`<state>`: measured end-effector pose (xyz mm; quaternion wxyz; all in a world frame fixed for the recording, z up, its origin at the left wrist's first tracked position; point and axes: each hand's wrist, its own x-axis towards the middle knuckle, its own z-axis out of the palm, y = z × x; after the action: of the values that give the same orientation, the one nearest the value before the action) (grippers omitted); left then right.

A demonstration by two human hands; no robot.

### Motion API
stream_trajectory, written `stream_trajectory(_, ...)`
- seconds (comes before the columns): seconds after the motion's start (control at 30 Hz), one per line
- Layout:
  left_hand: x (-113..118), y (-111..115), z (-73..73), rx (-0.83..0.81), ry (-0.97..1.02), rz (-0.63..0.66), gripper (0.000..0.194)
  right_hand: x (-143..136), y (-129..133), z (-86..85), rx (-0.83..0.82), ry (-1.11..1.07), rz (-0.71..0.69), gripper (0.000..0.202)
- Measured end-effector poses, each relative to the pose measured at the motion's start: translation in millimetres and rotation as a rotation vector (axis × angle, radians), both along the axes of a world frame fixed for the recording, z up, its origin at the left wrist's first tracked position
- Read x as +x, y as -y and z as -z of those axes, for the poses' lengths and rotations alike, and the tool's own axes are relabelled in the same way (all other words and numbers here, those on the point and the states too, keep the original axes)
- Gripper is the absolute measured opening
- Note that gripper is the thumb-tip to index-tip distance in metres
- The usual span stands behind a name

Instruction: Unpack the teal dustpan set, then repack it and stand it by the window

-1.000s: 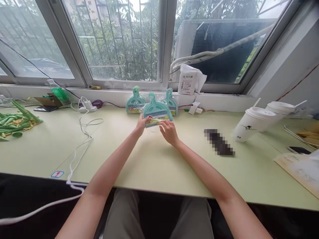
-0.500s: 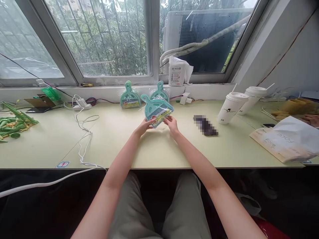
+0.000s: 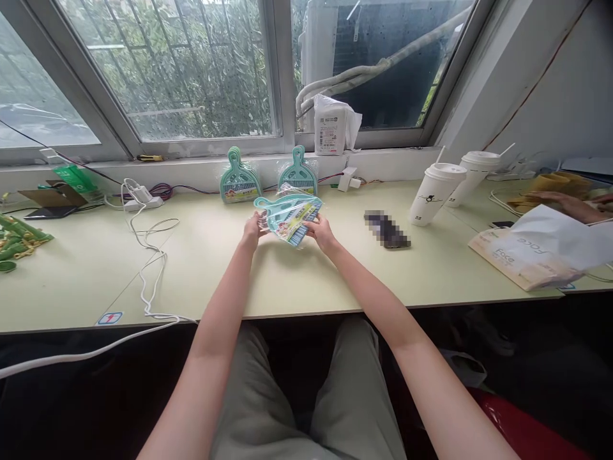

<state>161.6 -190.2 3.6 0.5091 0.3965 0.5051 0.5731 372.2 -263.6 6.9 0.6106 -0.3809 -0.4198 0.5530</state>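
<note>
The packaged dustpan set (image 3: 288, 219) sits over the middle of the surface (image 3: 297, 281), held between the left hand (image 3: 252, 229) on its left end and the right hand (image 3: 322, 233) on its right end. Behind it, two more dustpan sets (image 3: 239, 184) (image 3: 297, 174) lean upright against the window ledge (image 3: 191, 169), side by side. A tissue pack (image 3: 332, 126) stands on the ledge, behind and to the right of them. To the left, a power strip (image 3: 142, 203) lies near the ledge, its cable (image 3: 148, 268) trailing forward over the surface's front edge. To the right stand two lidded cups (image 3: 433, 193) (image 3: 472, 172), just beside each other; a paper bag (image 3: 531, 252) lies nearer the front edge, with another person's hand (image 3: 572, 206) behind it.
</note>
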Motion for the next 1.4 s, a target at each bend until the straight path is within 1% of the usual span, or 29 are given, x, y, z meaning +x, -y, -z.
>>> stream_trajectory(0.1,-13.7,-5.7,-1.1,0.004,0.054,-0.081,0.037,-3.8,2.3,-1.9,0.01,-0.002,-0.063,0.034)
stream_trajectory(0.2,-27.5,-2.4,-7.0,0.07,0.041,-0.096,0.047,-2.8,2.9,-4.2,0.004,0.014,-0.053,0.034)
stream_trajectory(0.27,-34.7,4.1,-13.8,0.184,-0.064,-0.206,0.054,1.1,3.4,-6.7,-0.005,0.041,-0.056,0.036)
stream_trajectory(0.33,-38.3,11.7,-21.1,0.331,-0.254,-0.326,0.057,5.4,4.8,-9.6,-0.013,0.078,-0.109,0.037)
stream_trajectory(0.37,-38.5,14.9,-24.0,0.385,-0.358,-0.34,0.058,6.9,5.8,-10.9,-0.016,0.099,-0.149,0.038)
stream_trajectory(0.4,-37.7,17.4,-26.0,0.41,-0.449,-0.305,0.057,7.8,6.9,-11.9,-0.02,0.119,-0.192,0.039)
stream_trajectory(0.47,-34.8,19.1,-26.6,0.374,-0.555,-0.149,0.053,8.2,8.8,-13.1,-0.018,0.157,-0.261,0.042)
stream_trajectory(0.53,-33.8,16.8,-23.5,0.302,-0.544,-0.033,0.047,8.3,9.4,-13.2,-0.011,0.184,-0.298,0.044)
stream_trajectory(0.57,-35.6,14.8,-21.3,0.273,-0.512,-0.028,0.042,9.0,9.0,-13.1,-0.008,0.191,-0.304,0.044)
stream_trajectory(0.6,-39.2,12.8,-19.1,0.245,-0.479,-0.067,0.037,10.3,8.0,-13.0,-0.005,0.192,-0.3,0.043)
stream_trajectory(0.63,-44.7,11.3,-17.3,0.214,-0.462,-0.148,0.032,12.5,6.6,-13.0,-0.002,0.185,-0.288,0.042)
stream_trajectory(0.7,-59.7,11.0,-15.3,0.119,-0.512,-0.407,0.025,18.6,2.9,-13.1,-0.006,0.15,-0.223,0.038)
stream_trajectory(0.73,-67.8,12.6,-15.4,0.059,-0.58,-0.558,0.027,22.2,0.9,-13.2,-0.016,0.124,-0.169,0.037)
stream_trajectory(0.77,-75.2,15.1,-16.0,0.001,-0.654,-0.708,0.033,25.8,-1.1,-13.1,-0.029,0.094,-0.11,0.036)
stream_trajectory(0.83,-83.9,21.8,-19.2,-0.067,-0.784,-0.937,0.058,32.0,-4.6,-12.0,-0.06,0.033,0.005,0.034)
stream_trajectory(0.87,-84.0,25.2,-21.5,-0.059,-0.828,-1.003,0.072,34.2,-5.9,-11.0,-0.075,0.002,0.05,0.033)
stream_trajectory(0.9,-80.7,28.1,-24.2,-0.013,-0.856,-1.026,0.081,35.5,-7.0,-9.8,-0.086,-0.027,0.084,0.032)
stream_trajectory(0.93,-74.0,30.4,-27.0,0.065,-0.865,-1.002,0.085,35.9,-7.9,-8.5,-0.095,-0.054,0.11,0.031)
stream_trajectory(0.97,-64.0,31.9,-29.4,0.162,-0.85,-0.929,0.081,35.5,-8.4,-7.2,-0.101,-0.074,0.13,0.029)
stream_trajectory(1.0,-51.3,32.6,-31.1,0.257,-0.803,-0.816,0.071,34.4,-8.7,-6.2,-0.103,-0.089,0.143,0.028)
stream_trajectory(1.03,-36.7,32.7,-31.6,0.326,-0.724,-0.662,0.059,32.6,-8.7,-5.4,-0.1,-0.098,0.15,0.027)
stream_trajectory(1.07,-21.0,32.5,-30.5,0.339,-0.614,-0.482,0.048,30.3,-8.5,-4.9,-0.094,-0.101,0.148,0.027)
stream_trajectory(1.1,-5.4,32.2,-27.8,0.294,-0.486,-0.298,0.042,27.8,-8.2,-4.6,-0.087,-0.099,0.135,0.027)
stream_trajectory(1.17,21.5,31.6,-18.0,0.13,-0.271,0.12,0.044,22.8,-7.5,-4.0,-0.076,-0.076,0.09,0.028)
stream_trajectory(1.2,31.3,31.4,-12.0,0.116,-0.206,0.272,0.045,20.6,-7.3,-3.4,-0.075,-0.057,0.071,0.029)
stream_trajectory(1.23,38.1,31.1,-6.0,0.107,-0.154,0.334,0.044,18.7,-7.3,-2.6,-0.082,-0.033,0.059,0.029)
stream_trajectory(1.27,42.1,30.4,-0.8,0.101,-0.119,0.338,0.044,17.3,-7.6,-1.5,-0.096,-0.006,0.048,0.028)
stream_trajectory(1.33,43.0,27.9,5.8,0.098,-0.093,0.221,0.038,15.7,-8.5,1.0,-0.141,0.054,0.013,0.024)
stream_trajectory(1.4,38.6,23.9,7.4,0.103,-0.1,0.091,0.032,15.5,-9.7,3.0,-0.191,0.11,-0.063,0.019)
